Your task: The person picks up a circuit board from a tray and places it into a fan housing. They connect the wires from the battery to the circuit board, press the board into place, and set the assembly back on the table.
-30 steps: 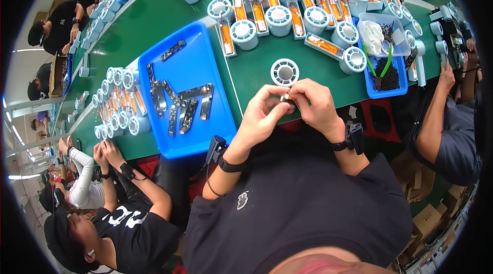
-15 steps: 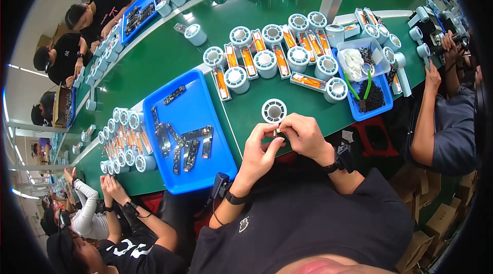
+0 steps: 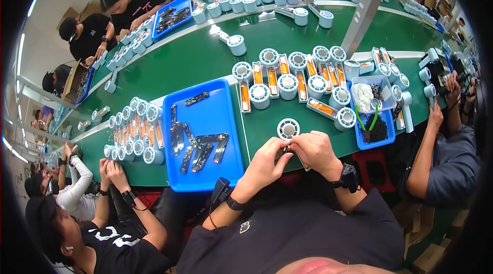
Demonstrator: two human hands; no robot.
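Right in front of me on the green bench is a light-blue handheld fan, its round slotted head facing up. Just below that head, my left hand and my right hand meet with fingers pinched together. A small dark bit shows between the fingertips, too small to name. Under my right hand the edge of what seems to be the fan's handle peeks out; the hands hide most of it. To the left, a blue tray holds several black circuit boards.
Beyond my hands stand several fans with orange batteries in opened handles. At right, a blue bin carries a clear tub, green-handled pliers and small black parts. A metal post rises behind. Co-workers sit on both sides.
The view has shifted, so the bench things sit farther right and lower in the picture. Both hands stay pinched together below the fan head; a sliver of handle now shows beneath the right one.
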